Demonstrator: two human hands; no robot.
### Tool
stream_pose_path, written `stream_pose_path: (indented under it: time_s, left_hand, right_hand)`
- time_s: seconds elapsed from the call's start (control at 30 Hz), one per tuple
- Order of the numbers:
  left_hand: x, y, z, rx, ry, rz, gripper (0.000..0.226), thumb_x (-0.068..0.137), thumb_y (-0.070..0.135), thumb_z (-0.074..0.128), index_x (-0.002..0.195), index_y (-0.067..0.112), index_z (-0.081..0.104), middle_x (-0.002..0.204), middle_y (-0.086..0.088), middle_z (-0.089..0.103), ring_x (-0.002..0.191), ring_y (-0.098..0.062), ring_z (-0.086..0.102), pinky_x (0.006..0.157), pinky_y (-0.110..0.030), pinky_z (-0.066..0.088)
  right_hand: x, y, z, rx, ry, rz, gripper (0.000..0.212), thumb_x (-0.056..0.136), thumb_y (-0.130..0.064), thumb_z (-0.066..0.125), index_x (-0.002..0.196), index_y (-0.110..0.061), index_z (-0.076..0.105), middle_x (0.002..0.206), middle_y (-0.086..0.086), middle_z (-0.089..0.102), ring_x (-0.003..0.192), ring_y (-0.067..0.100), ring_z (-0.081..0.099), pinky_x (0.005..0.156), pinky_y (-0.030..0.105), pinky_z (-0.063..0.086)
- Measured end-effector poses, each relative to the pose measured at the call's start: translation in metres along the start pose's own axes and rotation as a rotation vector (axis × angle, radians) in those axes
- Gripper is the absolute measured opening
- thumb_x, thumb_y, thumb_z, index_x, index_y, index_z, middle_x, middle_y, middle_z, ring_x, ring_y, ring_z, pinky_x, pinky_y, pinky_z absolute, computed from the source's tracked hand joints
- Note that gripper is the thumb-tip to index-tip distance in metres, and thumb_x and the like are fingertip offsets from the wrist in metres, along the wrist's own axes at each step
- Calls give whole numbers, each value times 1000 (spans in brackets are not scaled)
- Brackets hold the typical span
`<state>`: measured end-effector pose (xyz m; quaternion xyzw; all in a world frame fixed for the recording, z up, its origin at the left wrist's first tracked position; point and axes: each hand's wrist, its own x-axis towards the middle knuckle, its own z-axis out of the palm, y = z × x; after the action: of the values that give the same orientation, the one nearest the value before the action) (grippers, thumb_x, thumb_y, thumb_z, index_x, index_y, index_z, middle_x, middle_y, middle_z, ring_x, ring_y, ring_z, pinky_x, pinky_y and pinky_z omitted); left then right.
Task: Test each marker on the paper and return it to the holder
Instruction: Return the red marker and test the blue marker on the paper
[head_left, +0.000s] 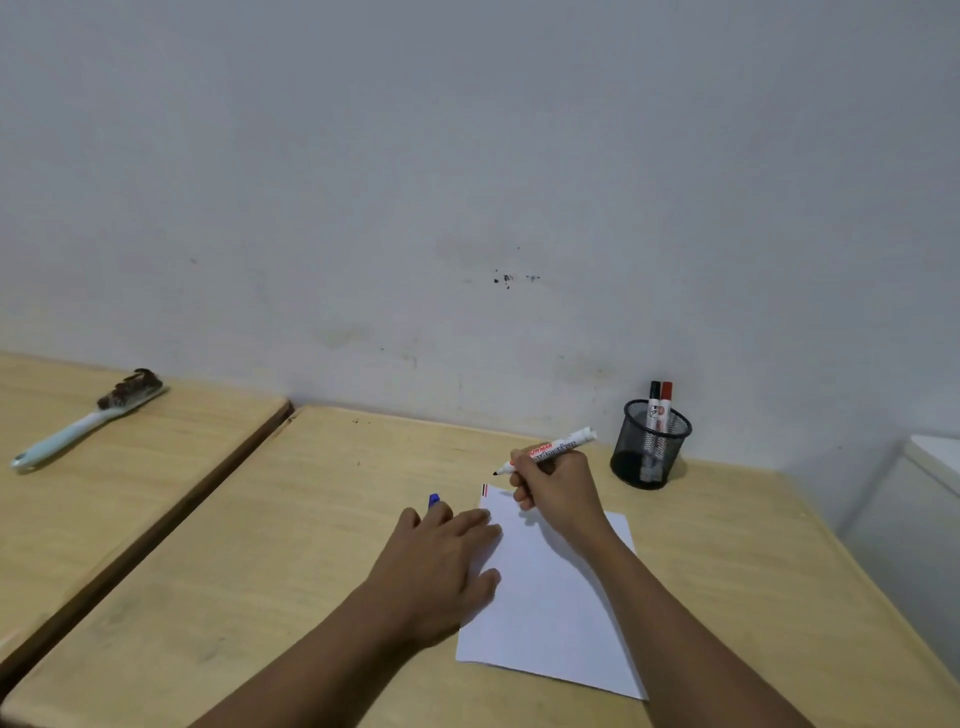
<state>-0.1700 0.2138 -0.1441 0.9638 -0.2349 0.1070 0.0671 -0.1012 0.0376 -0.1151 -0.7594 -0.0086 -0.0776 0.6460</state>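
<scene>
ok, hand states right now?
Left hand: open, flat on the paper, blue cap by its fingers.
Right hand: closed on an uncapped marker.

Blue cap (434, 500) mostly hidden behind left hand (441, 561) (marker's label unreadable).

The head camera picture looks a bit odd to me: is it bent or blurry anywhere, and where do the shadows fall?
Head view: wide-angle bending tilts the table edges; light is soft and even, with no glare; the right hand casts a faint shadow on the paper; the print on its marker and the mesh holder look slightly soft.
</scene>
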Motion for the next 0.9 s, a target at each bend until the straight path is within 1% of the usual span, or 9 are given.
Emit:
stream_pose_path:
  time_s: [0.1,0.2,0.27,0.37,0.5,0.6,0.67,0.8,0.9]
  left_hand:
    - [-1,-3,4,41,-6,28,52,92,56,28,133,30,47,151,10,43,112,-22,42,87,-42,35]
    - [0,-5,9,27,-5,18,51,91,56,29,131,31,50,150,11,45,112,-22,42,86,-42,34]
    - [0,-6,11,3,5,8,52,91,56,32,132,32,51,148,11,47,113,-22,43,87,-42,35]
    - [-1,-6,13,-26,7,-5,53,90,57,35,134,32,52,150,11,47,117,-20,43,89,-42,35]
    - [0,-7,16,-39,16,-22,54,89,58,36,134,34,52,150,12,47,118,-18,41,90,-42,35]
    - [0,-8,21,-39,16,-28,54,88,59,38,134,35,53,150,13,47,119,-18,41,90,-42,34]
    - [0,-8,23,-40,20,-28,54,88,59,38,134,35,53,150,13,48,118,-18,41,90,-42,35]
    - [0,-8,22,-49,22,-36,53,88,59,38,134,36,53,150,14,47,119,-18,41,91,-42,34]
    - [0,-7,22,-49,21,-43,53,88,59,37,134,37,52,150,15,46,119,-17,40,92,-41,33]
  right_hand:
    - [15,4,8,-58,-33,-6,26,95,-20,65,85,3,73,66,9,67,53,18,61,52,32,51]
    - [24,17,17,-39,-31,33,31,92,-21,65,81,7,69,60,10,64,51,22,56,47,32,46]
    - [26,28,19,-53,-10,24,33,90,-23,65,76,7,67,56,8,64,48,23,54,49,33,45]
    - [25,40,18,-105,7,-17,32,92,-24,64,73,1,69,55,4,67,47,17,57,54,33,49]
    - [30,46,17,-107,14,-53,30,93,-25,65,77,0,71,61,7,69,49,16,59,55,31,50]
    - [32,50,19,-116,21,-75,31,92,-27,65,74,-2,71,64,13,72,51,18,60,56,35,52]
    - [32,51,19,-165,27,-92,32,92,-27,64,73,-2,71,64,13,72,50,16,61,57,34,54]
    - [31,51,19,-218,32,-113,32,93,-28,63,74,-4,72,60,6,71,49,13,61,57,31,54]
    - [30,51,20,-259,25,-126,34,94,-29,63,72,-4,72,58,0,69,48,11,61,55,25,51]
